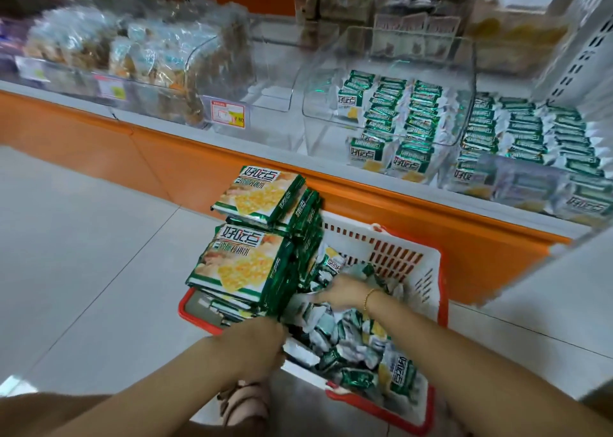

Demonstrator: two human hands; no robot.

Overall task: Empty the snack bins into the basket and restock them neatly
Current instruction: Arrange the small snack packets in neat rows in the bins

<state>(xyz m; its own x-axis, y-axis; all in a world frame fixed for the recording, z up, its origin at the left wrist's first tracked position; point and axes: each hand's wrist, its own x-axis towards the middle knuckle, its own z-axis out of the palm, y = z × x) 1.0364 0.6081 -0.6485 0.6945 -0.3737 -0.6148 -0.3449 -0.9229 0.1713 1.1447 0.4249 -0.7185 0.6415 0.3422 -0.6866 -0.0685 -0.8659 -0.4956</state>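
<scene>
The pale tiled floor (83, 237) takes up most of the view. A long orange-fronted shelf (232, 167) runs just beyond the basket (398, 247). On the shelf, past the basket's far side, clear bins (318, 104) hold rows of green packets (398, 114) standing on edge. The basket itself is white with a red rim and sits on the floor. In its left half rise 2 stacks of larger green packs (242, 264). Its right half is filled with loose small packets (358, 347). The left hand (255, 340) is at the foot of the stacks, at the basket's near left. The right hand (341, 292) reaches into the loose packets at the basket's middle. Both hands' fingers are buried, so I cannot tell their grip. A gold bracelet (368, 297) circles the right wrist.
</scene>
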